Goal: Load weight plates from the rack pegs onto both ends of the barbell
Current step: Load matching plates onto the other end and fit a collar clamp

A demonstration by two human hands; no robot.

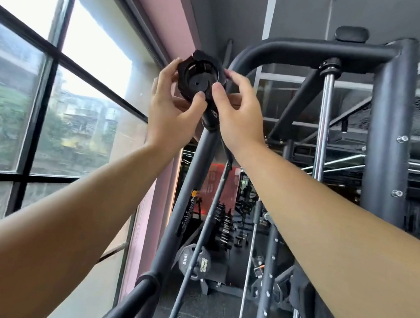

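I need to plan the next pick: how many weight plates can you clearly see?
1: a black weight plate low on the rack, below both hands. Dark round shapes lower right may be more; too unclear.

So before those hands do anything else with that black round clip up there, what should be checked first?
1. Both hands on the collar: ok, left hand and right hand grip its sides.
2. Collar seated on the bar end: cannot tell, fingers hide the joint.
3. Collar lever locked: cannot tell.
4. Plate already on this end: cannot tell, none shows behind the hands.
5. Spare weight plate available: ok, one sits low on the rack.
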